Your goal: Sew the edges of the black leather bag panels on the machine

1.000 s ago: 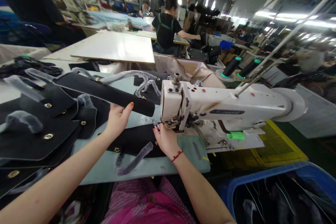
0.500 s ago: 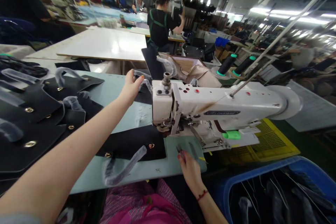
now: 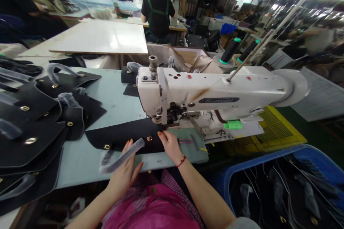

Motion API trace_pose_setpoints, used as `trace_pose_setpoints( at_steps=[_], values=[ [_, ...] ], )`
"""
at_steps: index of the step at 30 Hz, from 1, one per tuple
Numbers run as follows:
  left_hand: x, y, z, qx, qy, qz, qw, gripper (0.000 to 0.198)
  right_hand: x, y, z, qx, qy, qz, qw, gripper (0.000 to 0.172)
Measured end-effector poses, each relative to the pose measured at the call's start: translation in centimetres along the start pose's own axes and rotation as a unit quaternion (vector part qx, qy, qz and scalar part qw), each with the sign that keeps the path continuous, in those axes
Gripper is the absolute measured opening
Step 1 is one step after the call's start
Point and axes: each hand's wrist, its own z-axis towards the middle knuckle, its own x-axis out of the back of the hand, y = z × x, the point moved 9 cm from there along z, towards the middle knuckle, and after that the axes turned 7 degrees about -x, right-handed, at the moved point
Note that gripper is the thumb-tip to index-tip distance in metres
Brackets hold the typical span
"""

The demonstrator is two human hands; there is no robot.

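A black leather panel [image 3: 126, 136] with gold rivets and a plastic-wrapped handle [image 3: 120, 156] lies on the pale green table [image 3: 113, 96], one end under the needle of a white sewing machine [image 3: 204, 94]. My right hand [image 3: 169, 145] rests flat on the panel's right end beside the presser foot, fingers stretched out. My left hand [image 3: 125, 173] lies at the near table edge, fingers spread, under the wrapped handle and touching it.
A stack of similar black panels [image 3: 34, 125] fills the left of the table. A blue bin [image 3: 282, 186] of dark pieces stands at the lower right, beside a yellow crate [image 3: 279, 132]. A person in a black shirt [image 3: 157, 10] works at a far table.
My left hand has come back from the far side of the table to the near edge. My right hand has moved from the table's front onto the panel by the needle.
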Motion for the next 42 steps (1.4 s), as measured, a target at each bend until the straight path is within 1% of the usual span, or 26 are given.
trace_pose_setpoints(
  at_steps=[2,4,6,8,10,12,14,18,20,24,27,29,32,36,37,39,42],
  values=[
    [-0.1,-2.1,2.8,0.025,0.036,0.013,0.999,0.079,-0.2,0.0,-0.1,-0.006,0.008,0.015,1.000,0.045],
    [0.7,-3.7,5.5,0.015,0.057,0.023,0.998,0.072,-0.2,-0.1,-0.3,-0.013,0.013,0.024,1.000,0.046],
    [1.2,-4.6,7.4,-0.026,0.043,0.016,0.999,0.056,-0.2,-0.2,-0.5,-0.021,0.014,0.032,0.999,0.047],
    [1.1,-4.9,8.4,-0.086,-0.002,-0.015,0.996,0.040,-0.3,-0.4,-0.5,-0.029,0.010,0.042,0.999,0.047],
    [1.0,-5.0,8.5,-0.134,-0.040,-0.062,0.988,0.031,-0.3,-0.7,-0.6,-0.036,0.010,0.051,0.998,0.048],
    [1.4,-5.0,8.4,-0.157,-0.044,-0.105,0.981,0.029,-0.1,-0.9,-0.6,-0.041,0.016,0.056,0.998,0.049],
    [1.7,-4.9,8.4,-0.156,-0.045,-0.130,0.978,0.030,0.0,-1.1,-0.7,-0.047,0.022,0.057,0.997,0.049],
    [1.6,-4.9,8.5,-0.116,-0.067,-0.161,0.978,0.033,0.1,-1.2,-0.9,-0.066,0.023,0.058,0.996,0.049],
    [1.8,-4.8,8.5,-0.105,-0.060,-0.171,0.978,0.034,0.1,-1.2,-0.9,-0.070,0.021,0.058,0.996,0.049],
    [1.9,-4.9,8.8,-0.108,-0.045,-0.178,0.977,0.037,0.1,-1.1,-0.6,-0.076,0.020,0.052,0.996,0.048],
    [1.7,-5.3,9.1,-0.109,-0.050,-0.175,0.977,0.034,0.1,-1.0,-0.1,-0.076,0.026,0.042,0.996,0.049],
    [2.0,-5.5,9.4,-0.105,-0.038,-0.174,0.978,0.031,0.2,-1.2,0.4,-0.068,0.032,0.040,0.996,0.050],
    [2.7,-5.8,10.1,-0.087,-0.022,-0.187,0.978,0.030,0.1,-1.2,1.2,-0.063,0.033,0.041,0.997,0.051],
    [3.0,-6.5,11.0,-0.041,-0.014,-0.183,0.982,0.038,0.0,-1.3,2.0,-0.067,0.033,0.034,0.997,0.052],
    [2.9,-6.7,11.1,-0.041,-0.011,-0.174,0.984,0.039,0.0,-1.3,2.0,-0.068,0.034,0.031,0.997,0.052],
    [2.4,-6.8,11.1,-0.066,-0.009,-0.157,0.985,0.039,0.1,-1.3,1.5,-0.068,0.037,0.022,0.997,0.053],
    [1.8,-6.7,10.8,-0.110,-0.008,-0.143,0.984,0.035,0.4,-1.2,-0.3,-0.062,0.029,0.024,0.997,0.051]
  ],
)
